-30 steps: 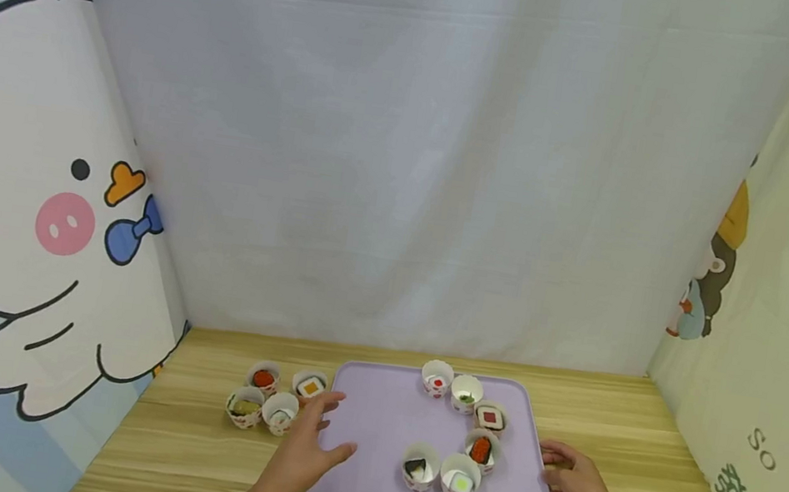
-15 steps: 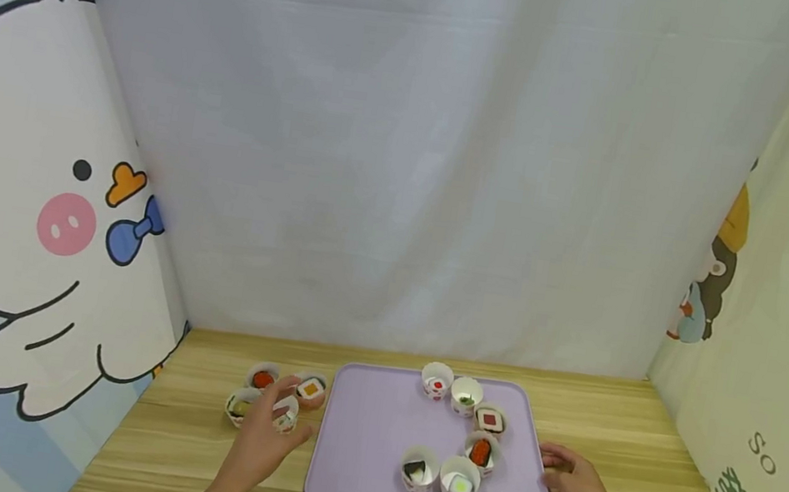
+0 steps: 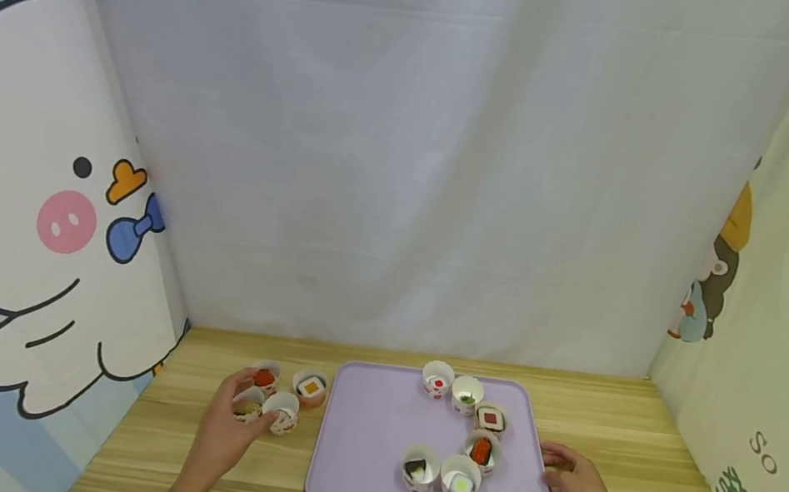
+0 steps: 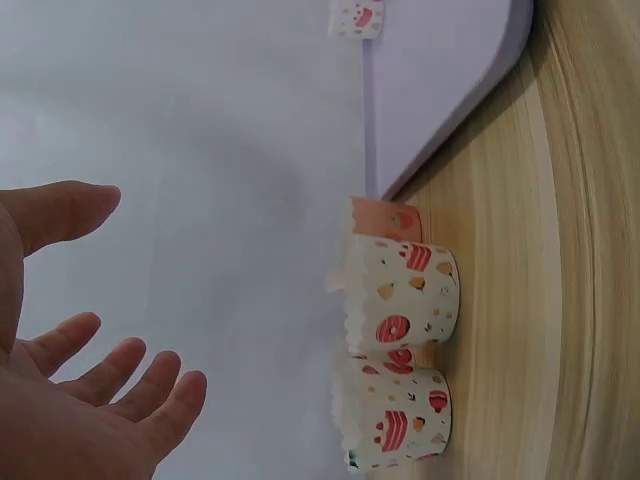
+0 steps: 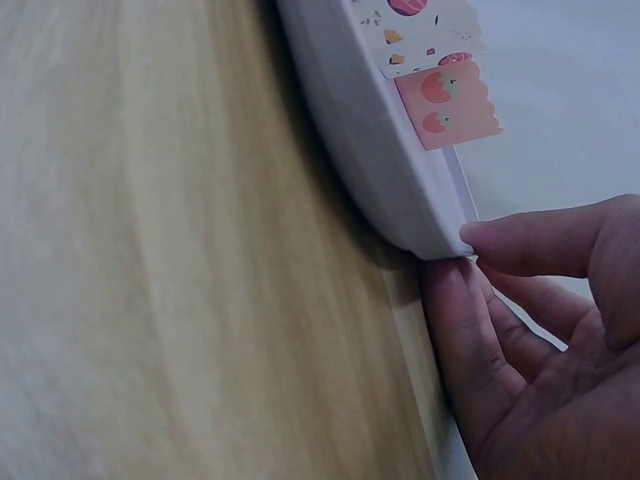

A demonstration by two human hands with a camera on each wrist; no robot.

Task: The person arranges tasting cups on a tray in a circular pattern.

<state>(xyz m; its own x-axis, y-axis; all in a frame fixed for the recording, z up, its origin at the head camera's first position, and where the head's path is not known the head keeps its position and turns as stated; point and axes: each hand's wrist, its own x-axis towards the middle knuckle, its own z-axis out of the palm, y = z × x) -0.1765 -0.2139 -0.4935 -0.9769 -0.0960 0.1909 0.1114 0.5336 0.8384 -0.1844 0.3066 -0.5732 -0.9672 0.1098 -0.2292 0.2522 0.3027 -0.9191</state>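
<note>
My left hand [image 3: 221,428] hovers over the group of paper cups left of the tray, fingers and thumb spread apart. In the head view it straddles the cup with a yellow-green piece [image 3: 248,408], its thumb overlapping the neighbouring white cup [image 3: 281,413]. The left wrist view shows the fingers [image 4: 160,385] apart from the printed cups [image 4: 400,300], with nothing between them. Behind stand a cup with a red-topped piece [image 3: 264,379] and one with an orange-centred piece [image 3: 310,388]. My right hand [image 3: 579,482] pinches the right rim of the lilac tray [image 3: 367,444], thumb on the rim, fingers underneath.
On the tray's right half several cups form a curve, from a cup with a red-dotted piece [image 3: 437,381] at the back to one with a yellow-green square [image 3: 460,482] in front. A pale curtain [image 3: 401,197] hangs behind the wooden table [image 3: 612,419].
My left hand has moved left, from beside the tray's left edge to over the left-hand cups. My right hand stays at the tray rim.
</note>
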